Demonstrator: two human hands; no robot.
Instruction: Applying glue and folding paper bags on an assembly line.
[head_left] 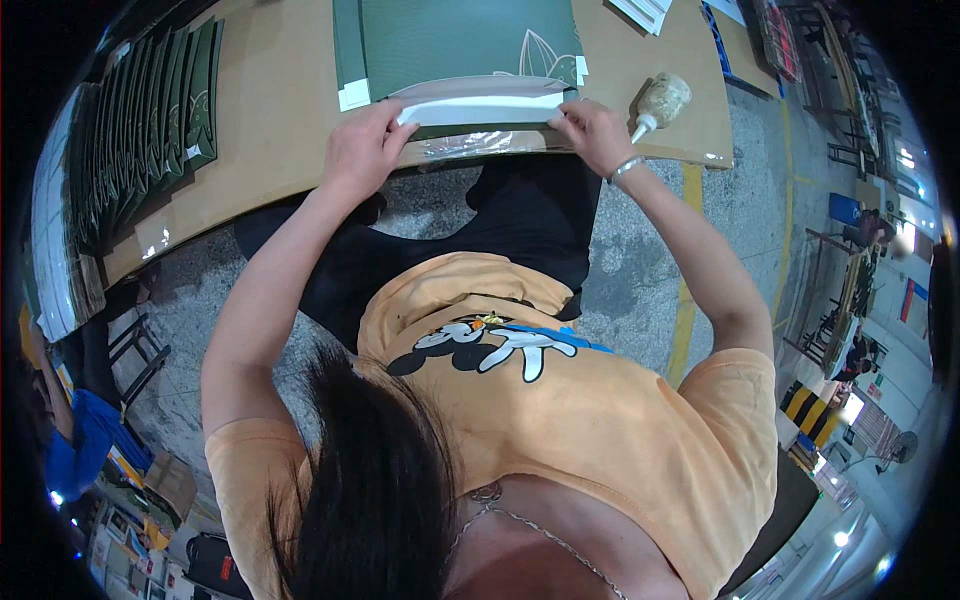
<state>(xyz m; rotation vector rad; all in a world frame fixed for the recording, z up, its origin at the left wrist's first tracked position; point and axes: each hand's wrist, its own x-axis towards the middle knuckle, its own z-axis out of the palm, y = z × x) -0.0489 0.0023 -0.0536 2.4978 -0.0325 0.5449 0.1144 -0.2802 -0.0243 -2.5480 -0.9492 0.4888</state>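
A green paper bag (460, 40) with pale line drawing on it lies flat in front of me, its near edge folded up. Along that edge runs a white paper strip (485, 108). At the strip's left end, my left hand (365, 148) pinches the edge between thumb and fingers. My right hand (597, 135), with a bracelet at the wrist, pinches the other end the same way. Small white tabs stick out at the bag's sides. Just beyond my right hand, a squeeze bottle (665, 100) with a white nozzle lies on its side, its contents pale.
The table is covered with brown cardboard (270, 90), its near edge taped. A row of folded green paper bags (150, 130) stands at the left. White paper sheets (642, 12) lie at the far right. A person in blue (85, 440) is at the lower left.
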